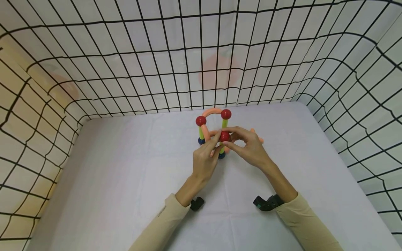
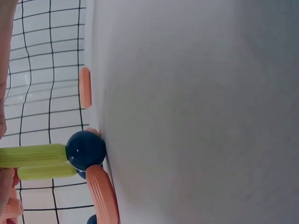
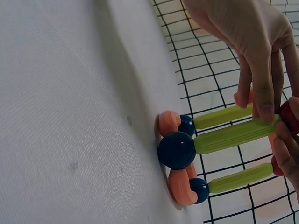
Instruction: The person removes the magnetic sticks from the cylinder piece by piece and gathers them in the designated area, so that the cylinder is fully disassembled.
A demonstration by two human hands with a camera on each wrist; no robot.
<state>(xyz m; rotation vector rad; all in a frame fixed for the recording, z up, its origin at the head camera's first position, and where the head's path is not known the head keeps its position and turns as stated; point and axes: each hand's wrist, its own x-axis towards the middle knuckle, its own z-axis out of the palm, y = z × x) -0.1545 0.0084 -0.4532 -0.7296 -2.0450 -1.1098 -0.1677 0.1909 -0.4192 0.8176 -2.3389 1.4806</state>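
A frame of ball-and-rod building pieces stands on the white tabletop in the head view. At its near corner, a red ball (image 1: 224, 136) sits on top of a green rod (image 3: 233, 135), whose lower end meets a dark blue ball (image 3: 176, 150). My right hand (image 1: 251, 148) pinches this red ball from the right. From the left, my left hand (image 1: 203, 160) holds the same ball, its fingertips also against the rod's upper end. Two more red balls, one red ball (image 1: 201, 121) at left, top other green rods. A curved orange rod (image 1: 211, 111) bridges them. My fingers partly hide the near joint.
Loose orange pieces (image 1: 261, 140) lie right of the frame, partly behind my right hand. Black netting (image 1: 201, 73) rises along the back and both sides of the table. A black wrist camera (image 1: 267, 203) sits below my right wrist.
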